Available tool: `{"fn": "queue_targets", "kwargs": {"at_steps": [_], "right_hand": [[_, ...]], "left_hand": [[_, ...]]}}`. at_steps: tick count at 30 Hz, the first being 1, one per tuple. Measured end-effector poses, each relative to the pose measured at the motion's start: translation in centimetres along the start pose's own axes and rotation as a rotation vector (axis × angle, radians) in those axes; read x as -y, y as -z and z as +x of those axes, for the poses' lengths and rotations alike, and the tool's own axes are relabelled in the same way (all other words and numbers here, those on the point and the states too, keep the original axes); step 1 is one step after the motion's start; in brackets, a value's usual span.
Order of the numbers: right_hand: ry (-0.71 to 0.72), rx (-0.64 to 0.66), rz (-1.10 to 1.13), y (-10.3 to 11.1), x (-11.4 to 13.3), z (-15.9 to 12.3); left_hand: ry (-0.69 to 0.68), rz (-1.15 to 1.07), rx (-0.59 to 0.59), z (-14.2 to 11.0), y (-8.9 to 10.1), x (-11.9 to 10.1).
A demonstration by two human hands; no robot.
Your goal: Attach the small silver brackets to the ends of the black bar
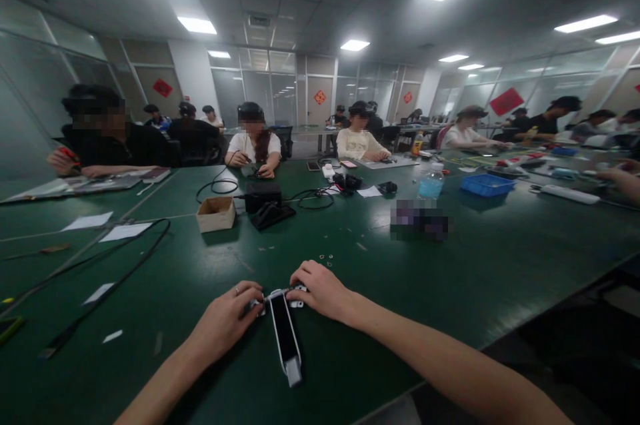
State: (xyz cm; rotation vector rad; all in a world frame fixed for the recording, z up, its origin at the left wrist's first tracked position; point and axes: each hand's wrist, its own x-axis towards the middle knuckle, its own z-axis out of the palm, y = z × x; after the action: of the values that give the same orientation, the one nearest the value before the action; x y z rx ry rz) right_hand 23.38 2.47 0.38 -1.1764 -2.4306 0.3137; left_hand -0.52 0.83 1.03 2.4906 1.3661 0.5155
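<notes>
A long, narrow white device with a black top face (285, 332) lies on the green table, its pale block-like end pointing toward me. My left hand (231, 315) is closed, fingers curled over a small white-and-metal piece (258, 308) at the device's far left corner. On the opposite side, my right hand (320, 288) is closed with its fingertips on another small white piece with dark holes (298, 297). How these pieces join the device is partly hidden by my fingers. Several tiny ring-like parts (326, 258) lie just beyond my right hand.
Ahead stand an open cardboard box (216, 214), a black box (263, 197) and a blue tray (487, 185). A bottle of blue liquid (431, 184) is behind a blurred-out object (419, 221). A black cable (110, 282) and paper scraps lie left. People sit working across the table.
</notes>
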Motion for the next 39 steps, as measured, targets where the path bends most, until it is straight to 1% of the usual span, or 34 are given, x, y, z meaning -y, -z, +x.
{"fn": "queue_targets", "kwargs": {"at_steps": [5, 11, 18, 24, 27, 30, 33, 39], "right_hand": [[-0.025, 0.081, 0.051, 0.8, 0.4, -0.1], [-0.015, 0.078, 0.085, 0.9, 0.3, -0.1], [-0.051, 0.061, 0.091, 0.8, 0.5, -0.2], [-0.027, 0.125, 0.143, 0.7, 0.1, -0.6], [-0.047, 0.142, 0.158, 0.6, -0.2, -0.7], [-0.062, 0.127, 0.166, 0.4, -0.5, -0.6], [-0.036, 0.097, 0.176, 0.2, -0.7, -0.6], [-0.005, 0.03, 0.268, -0.5, -0.3, -0.6]], "left_hand": [[-0.007, -0.013, 0.018, 0.0, 0.3, -0.2], [-0.007, 0.001, 0.072, 0.1, 0.4, -0.2], [-0.027, 0.011, 0.064, -0.2, 0.3, -0.3], [-0.019, 0.029, 0.056, -0.4, 0.3, -0.4], [-0.034, 0.029, 0.05, -0.5, 0.2, -0.2], [-0.033, 0.016, 0.056, -0.5, 0.1, -0.2], [-0.033, 0.014, 0.039, -0.5, 0.0, -0.1], [-0.054, 0.035, 0.0, -0.5, -0.4, 0.0]]}}
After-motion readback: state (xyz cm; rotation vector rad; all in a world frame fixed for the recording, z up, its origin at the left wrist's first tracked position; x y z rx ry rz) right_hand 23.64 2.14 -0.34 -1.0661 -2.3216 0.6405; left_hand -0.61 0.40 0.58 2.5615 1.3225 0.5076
